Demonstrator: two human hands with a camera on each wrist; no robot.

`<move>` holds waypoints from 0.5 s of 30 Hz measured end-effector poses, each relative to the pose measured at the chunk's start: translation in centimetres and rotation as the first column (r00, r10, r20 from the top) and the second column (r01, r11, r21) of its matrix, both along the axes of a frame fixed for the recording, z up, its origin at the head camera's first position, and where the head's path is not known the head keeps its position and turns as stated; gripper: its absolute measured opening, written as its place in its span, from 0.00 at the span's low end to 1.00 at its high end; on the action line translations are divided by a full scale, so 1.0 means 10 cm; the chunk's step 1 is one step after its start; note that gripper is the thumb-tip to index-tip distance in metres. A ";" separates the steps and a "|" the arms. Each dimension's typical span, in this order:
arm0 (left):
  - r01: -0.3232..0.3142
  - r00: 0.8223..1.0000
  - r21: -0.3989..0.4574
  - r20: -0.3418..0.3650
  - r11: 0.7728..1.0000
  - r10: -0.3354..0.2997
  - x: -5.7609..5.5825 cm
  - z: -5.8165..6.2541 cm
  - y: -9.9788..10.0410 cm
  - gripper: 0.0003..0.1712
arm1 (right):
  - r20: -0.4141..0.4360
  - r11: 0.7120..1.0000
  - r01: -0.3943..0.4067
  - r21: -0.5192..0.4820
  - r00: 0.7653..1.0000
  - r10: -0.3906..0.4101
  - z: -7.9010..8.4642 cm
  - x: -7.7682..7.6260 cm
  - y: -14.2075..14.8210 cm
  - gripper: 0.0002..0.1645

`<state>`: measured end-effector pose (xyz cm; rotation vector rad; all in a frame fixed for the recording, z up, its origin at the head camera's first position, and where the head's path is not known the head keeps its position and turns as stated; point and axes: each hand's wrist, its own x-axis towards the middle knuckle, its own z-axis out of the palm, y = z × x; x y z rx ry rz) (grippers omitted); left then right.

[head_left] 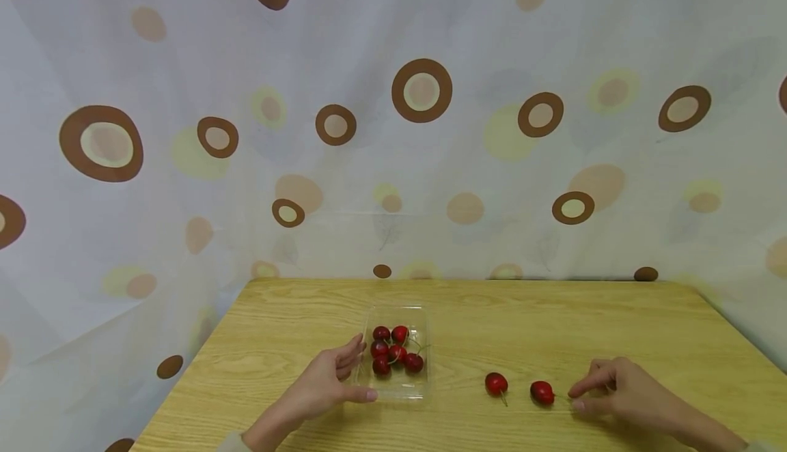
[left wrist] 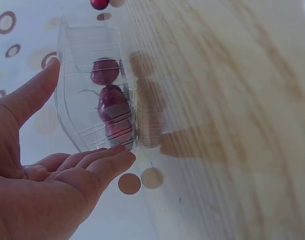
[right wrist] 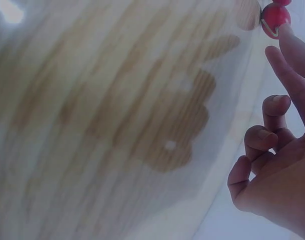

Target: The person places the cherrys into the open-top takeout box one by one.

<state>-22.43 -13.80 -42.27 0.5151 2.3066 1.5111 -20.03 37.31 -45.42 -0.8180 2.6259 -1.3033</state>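
Observation:
A clear plastic container (head_left: pixel 408 392) holding several dark red cherries (head_left: pixel 397 354) sits on the table. At its left side is my left hand (head_left: pixel 326 380), fingers extended along the wall and thumb by the near corner. In the left wrist view, that hand's straight fingers (left wrist: pixel 105 167) are right at the container's lower edge, thumb at its rim. To the right, my right hand (head_left: pixel 636 394) has thumb and index fingertips at the stem of a loose cherry (head_left: pixel 542 393), with a small gap between them in the right wrist view. Another loose cherry (head_left: pixel 496 384) lies to its left.
The wood-grain table (head_left: pixel 295 322) runs back to a pale curtain (head_left: pixel 479 42) printed with brown and beige ovals, which also hangs along both sides. The loose cherries lie between the container and my right hand.

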 end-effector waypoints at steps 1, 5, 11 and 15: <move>-0.001 1.000 -0.002 -0.004 1.000 0.001 0.00 0.00 0.00 0.59 | 0.001 1.000 0.002 -0.001 1.000 -0.002 0.00 0.00 0.00 0.07; -0.002 1.000 -0.007 -0.007 1.000 0.002 0.00 0.00 0.00 0.59 | 0.005 1.000 0.015 0.007 1.000 -0.015 -0.01 -0.01 -0.03 0.06; 0.001 1.000 -0.007 -0.004 1.000 -0.001 -0.01 -0.01 0.00 0.60 | -0.002 0.998 0.037 0.041 0.999 -0.037 -0.03 -0.01 -0.07 0.03; -0.001 1.000 -0.004 -0.005 1.000 0.001 -0.01 -0.01 0.01 0.60 | -0.017 0.999 0.022 0.034 1.000 -0.021 -0.04 -0.02 -0.10 0.03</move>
